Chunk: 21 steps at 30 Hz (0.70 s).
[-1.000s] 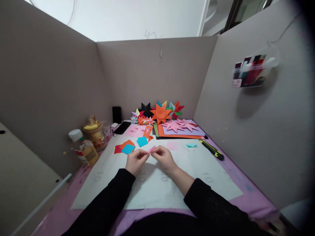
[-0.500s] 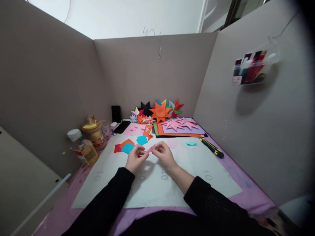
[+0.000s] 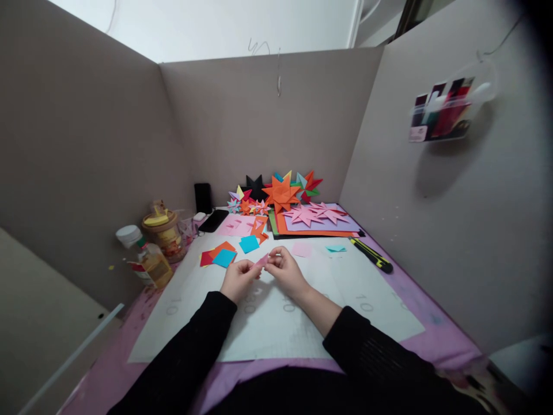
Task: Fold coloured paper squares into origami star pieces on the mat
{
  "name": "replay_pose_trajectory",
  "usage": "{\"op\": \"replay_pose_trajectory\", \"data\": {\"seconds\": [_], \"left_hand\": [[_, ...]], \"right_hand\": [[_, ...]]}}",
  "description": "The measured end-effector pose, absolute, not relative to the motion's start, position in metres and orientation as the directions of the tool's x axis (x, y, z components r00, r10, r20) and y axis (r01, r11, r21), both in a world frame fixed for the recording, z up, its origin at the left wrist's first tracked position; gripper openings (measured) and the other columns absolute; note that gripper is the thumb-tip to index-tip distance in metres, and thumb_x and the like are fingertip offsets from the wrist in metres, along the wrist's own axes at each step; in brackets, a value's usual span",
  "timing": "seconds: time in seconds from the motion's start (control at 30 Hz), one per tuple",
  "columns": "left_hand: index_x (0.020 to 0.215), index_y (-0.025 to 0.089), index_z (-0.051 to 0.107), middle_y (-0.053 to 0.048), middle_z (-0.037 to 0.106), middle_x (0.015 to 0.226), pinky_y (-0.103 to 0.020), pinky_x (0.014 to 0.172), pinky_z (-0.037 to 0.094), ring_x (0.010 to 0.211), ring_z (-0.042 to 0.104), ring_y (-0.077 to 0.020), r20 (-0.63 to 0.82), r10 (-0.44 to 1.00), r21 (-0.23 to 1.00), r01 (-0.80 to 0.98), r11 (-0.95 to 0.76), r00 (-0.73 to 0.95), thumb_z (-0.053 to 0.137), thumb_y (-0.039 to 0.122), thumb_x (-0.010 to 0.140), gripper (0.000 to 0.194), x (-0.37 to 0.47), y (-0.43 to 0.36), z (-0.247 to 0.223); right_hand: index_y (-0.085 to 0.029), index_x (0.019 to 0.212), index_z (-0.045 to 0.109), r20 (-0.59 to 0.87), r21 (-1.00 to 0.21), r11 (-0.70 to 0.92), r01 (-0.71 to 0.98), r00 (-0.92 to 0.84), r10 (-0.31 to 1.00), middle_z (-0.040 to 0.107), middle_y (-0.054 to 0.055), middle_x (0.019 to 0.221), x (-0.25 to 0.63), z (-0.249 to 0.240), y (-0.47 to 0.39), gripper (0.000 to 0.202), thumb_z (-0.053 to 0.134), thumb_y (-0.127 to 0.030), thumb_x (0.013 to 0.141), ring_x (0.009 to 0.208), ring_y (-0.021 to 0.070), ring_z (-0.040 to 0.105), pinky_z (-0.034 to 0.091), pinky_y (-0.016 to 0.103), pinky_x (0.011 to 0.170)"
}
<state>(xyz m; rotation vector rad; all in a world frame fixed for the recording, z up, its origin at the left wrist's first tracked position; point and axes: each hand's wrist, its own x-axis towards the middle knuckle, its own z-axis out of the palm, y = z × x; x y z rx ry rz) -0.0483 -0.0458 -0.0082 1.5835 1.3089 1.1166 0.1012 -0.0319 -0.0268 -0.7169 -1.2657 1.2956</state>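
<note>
Head view: pink paper piece [image 3: 261,262] pinched over a white sheet [image 3: 298,343]

Nearest, two black sleeves [image 3: 185,343] reach in over the purple cloth [image 3: 449,340] that covers the table. The white sheet, marked with printed numbers, lies on that cloth. Over its middle, the left hand [image 3: 237,280] grips the left end of the pink paper piece between thumb and fingers. The right hand [image 3: 287,274] has its thumb and fingertips closed on the right end. The piece looks narrow and folded, though the fingers hide part of it.

At the left edge stands a bottle [image 3: 156,266] with a white cap; at the right edge lies a black and yellow cutter knife [image 3: 370,255]. Beyond the left hand, red, orange and blue paper squares [image 3: 224,257] overlap, with more blue squares [image 3: 249,244] just farther. Beyond the right hand lie a pale pink square [image 3: 302,249] and, to its right, a folded teal piece [image 3: 336,249].

Farther left, a tub [image 3: 166,230] with a yellow lid stands near a phone [image 3: 214,221] lying flat. Between the phone and a stack of coloured sheets [image 3: 317,233] on the right is a pink sheet [image 3: 235,225] bearing small pieces. Pink paper stars [image 3: 306,214] rest on the stack. Farthest on the table, a large orange star [image 3: 282,193] stands among other coloured stars, before the grey back panel [image 3: 268,115].
</note>
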Motion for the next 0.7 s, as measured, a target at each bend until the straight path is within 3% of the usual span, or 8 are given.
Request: {"op": "replay_pose_trajectory", "data": {"seconds": [0.3, 0.5, 0.7], "left_hand": [[0.062, 0.012, 0.064, -0.003, 0.062, 0.059, -0.019, 0.047, 0.035, 0.051, 0.05, -0.0101, 0.086, 0.983, 0.949, 0.288, -0.131, 0.164, 0.06, 0.045, 0.071, 0.034, -0.045, -0.049, -0.003], [0.061, 0.012, 0.063, -0.001, 0.058, 0.051, -0.02, 0.044, 0.033, 0.045, 0.047, -0.0096, 0.024, 0.988, 0.913, 0.4, -0.085, 0.156, 0.06, 0.042, 0.069, 0.031, -0.052, -0.044, -0.008], [0.081, 0.014, 0.063, -0.005, 0.065, 0.08, -0.025, 0.062, 0.046, 0.071, 0.059, -0.0157, 0.244, 0.965, 0.868, 0.424, -0.259, 0.092, 0.065, 0.034, 0.065, 0.025, -0.049, -0.043, -0.01]], "right_hand": [[-0.023, 0.089, 0.04, 0.209, -0.945, 0.163, -0.283, -0.137, 0.968, 0.056, -0.007, 0.056, 0.103, -0.029, -0.03, 0.031, 0.061, -0.019, 0.067, 0.052, 0.0112, 0.054, 0.04, 0.022, 0.054], [-0.023, 0.088, 0.037, 0.166, -0.954, 0.145, -0.263, -0.062, 0.984, 0.056, -0.008, 0.054, 0.111, -0.027, -0.023, 0.032, 0.061, -0.022, 0.066, 0.052, 0.0117, 0.055, 0.041, 0.023, 0.055], [-0.022, 0.088, 0.038, 0.169, -0.962, 0.157, -0.223, -0.037, 0.985, 0.054, -0.008, 0.054, 0.114, -0.026, -0.023, 0.032, 0.061, -0.024, 0.066, 0.053, 0.012, 0.056, 0.04, 0.023, 0.055]]}}
